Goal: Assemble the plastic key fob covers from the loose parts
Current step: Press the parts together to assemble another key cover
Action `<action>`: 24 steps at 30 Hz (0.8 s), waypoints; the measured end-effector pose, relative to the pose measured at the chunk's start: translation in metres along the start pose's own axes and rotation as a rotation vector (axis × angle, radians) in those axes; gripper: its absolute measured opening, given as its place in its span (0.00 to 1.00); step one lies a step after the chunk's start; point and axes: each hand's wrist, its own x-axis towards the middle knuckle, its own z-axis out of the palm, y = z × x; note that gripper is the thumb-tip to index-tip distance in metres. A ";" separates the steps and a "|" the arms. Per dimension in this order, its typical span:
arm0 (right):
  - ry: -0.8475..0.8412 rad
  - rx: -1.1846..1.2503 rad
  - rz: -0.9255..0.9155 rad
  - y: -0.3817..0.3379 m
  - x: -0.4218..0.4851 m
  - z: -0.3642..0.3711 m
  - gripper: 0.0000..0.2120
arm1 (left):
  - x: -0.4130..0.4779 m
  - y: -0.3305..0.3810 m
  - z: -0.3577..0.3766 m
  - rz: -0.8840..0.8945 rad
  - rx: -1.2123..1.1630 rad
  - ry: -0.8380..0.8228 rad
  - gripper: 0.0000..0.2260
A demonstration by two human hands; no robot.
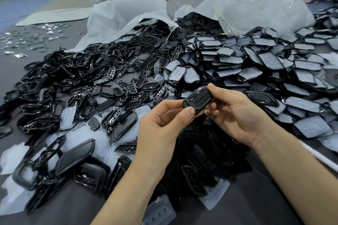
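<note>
A black key fob cover (198, 99) with button openings is held above the table between both hands. My left hand (161, 126) pinches its near left end with thumb and fingers. My right hand (236, 115) grips its right side, thumb on the top edge. Around and below lie heaps of loose parts: black frames (60, 82) at the left, black button inserts (131, 87) in the middle, film-wrapped shells (256, 64) at the right. Clear silicone pads (159, 212) lie near the front edge.
Two open clear plastic bags (128, 16) spill parts at the back of the grey table (256, 202). Small shiny metal pieces (27, 42) are scattered at the far left. Matte black shells (75, 157) sit at the front left. Boxes and tables stand behind.
</note>
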 end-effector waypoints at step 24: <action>-0.160 -0.011 -0.125 0.016 -0.003 0.011 0.09 | 0.008 -0.004 -0.009 -0.031 -0.130 0.091 0.11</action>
